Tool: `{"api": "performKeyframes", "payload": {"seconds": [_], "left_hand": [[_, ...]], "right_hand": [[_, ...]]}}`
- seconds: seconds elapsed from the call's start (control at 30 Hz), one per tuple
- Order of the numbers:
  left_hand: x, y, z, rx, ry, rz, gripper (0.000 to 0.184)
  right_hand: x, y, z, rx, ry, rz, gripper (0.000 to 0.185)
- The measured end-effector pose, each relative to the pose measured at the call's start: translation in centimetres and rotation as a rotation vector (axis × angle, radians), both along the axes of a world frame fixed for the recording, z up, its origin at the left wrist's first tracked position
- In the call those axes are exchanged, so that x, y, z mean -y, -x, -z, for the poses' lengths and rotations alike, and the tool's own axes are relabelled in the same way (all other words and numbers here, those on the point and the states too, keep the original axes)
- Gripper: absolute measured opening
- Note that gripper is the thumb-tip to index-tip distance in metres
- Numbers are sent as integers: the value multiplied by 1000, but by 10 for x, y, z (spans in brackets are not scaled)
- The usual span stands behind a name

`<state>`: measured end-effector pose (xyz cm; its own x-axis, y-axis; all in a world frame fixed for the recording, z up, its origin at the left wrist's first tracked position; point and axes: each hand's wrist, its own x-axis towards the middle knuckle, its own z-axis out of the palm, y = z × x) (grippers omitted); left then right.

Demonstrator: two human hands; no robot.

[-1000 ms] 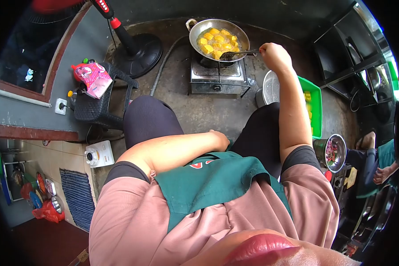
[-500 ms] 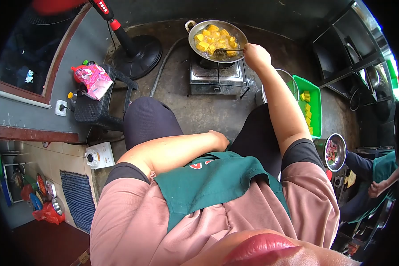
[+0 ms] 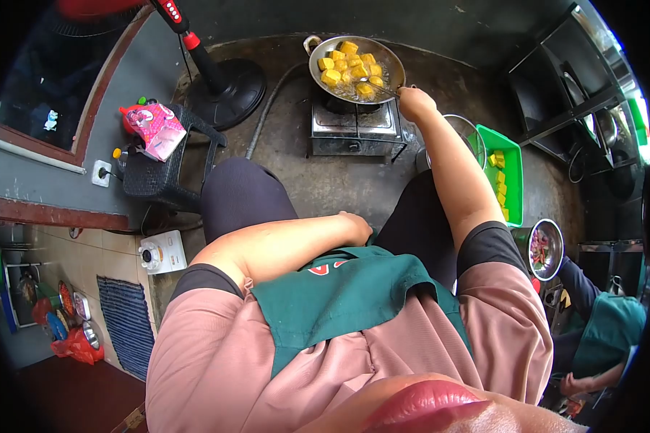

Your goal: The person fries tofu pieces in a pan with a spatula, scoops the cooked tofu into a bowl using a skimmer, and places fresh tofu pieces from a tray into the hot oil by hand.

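Yellow cubes of food [image 3: 330,77] sit in bubbling oil in a two-handled wok [image 3: 388,59], up on a portable gas stove [image 3: 352,130] that stands right on the floor. The right hand [image 3: 417,105] is closed around the handle of a metal spatula [image 3: 380,89], whose head is down among the cubes. The left hand [image 3: 355,229] lies at the lap by the green apron [image 3: 339,296]; its fingers are too hidden for me to tell how they're held.

The floor [image 3: 296,180] is dark grey, scuffed and stained. A hose [image 3: 266,108] curves across it near the black base of a fan [image 3: 231,90]. There's a pink package [image 3: 152,128] on a black plastic stool [image 3: 155,177], and over on the right a green basin [image 3: 511,173] holds more yellow cubes, with a metal bowl [image 3: 546,249] of chopped reddish pieces nearby. Another person [image 3: 614,328] in green is at the far right, beside dark metal shelving [image 3: 549,94]. The package's print and the apron's pale-and-red lettering can't be read from here.
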<state>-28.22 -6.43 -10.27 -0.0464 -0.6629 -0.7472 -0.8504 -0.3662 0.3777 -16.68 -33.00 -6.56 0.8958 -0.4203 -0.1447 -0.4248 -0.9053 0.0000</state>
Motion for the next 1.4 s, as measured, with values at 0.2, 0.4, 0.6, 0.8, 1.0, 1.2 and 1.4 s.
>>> {"api": "performKeyframes", "payload": {"seconds": [0.2, 0.4, 0.6, 0.8, 1.0, 1.2, 1.4], "left_hand": [[0, -1, 1, 0, -11, 3, 49], [-1, -2, 3, -15, -16, -9, 51], [-2, -3, -3, 22, 4, 52, 53], [-4, -3, -2, 16, 3, 34, 54], [-4, -3, 4, 12, 21, 32, 54], [-4, -4, -1, 17, 17, 41, 53], [-3, -3, 0, 17, -3, 47, 53]], "right_hand": [[6, 0, -13, -62, 4, -4, 28], [3, 14, -42, -89, -14, 9, 30], [13, 35, -69, 59, -89, 44, 34], [9, 31, -68, 198, -113, 102, 32], [0, 17, -51, 225, -40, 148, 28], [6, 18, -50, 113, -23, 83, 30], [3, 24, -59, 173, -75, 71, 31]]}}
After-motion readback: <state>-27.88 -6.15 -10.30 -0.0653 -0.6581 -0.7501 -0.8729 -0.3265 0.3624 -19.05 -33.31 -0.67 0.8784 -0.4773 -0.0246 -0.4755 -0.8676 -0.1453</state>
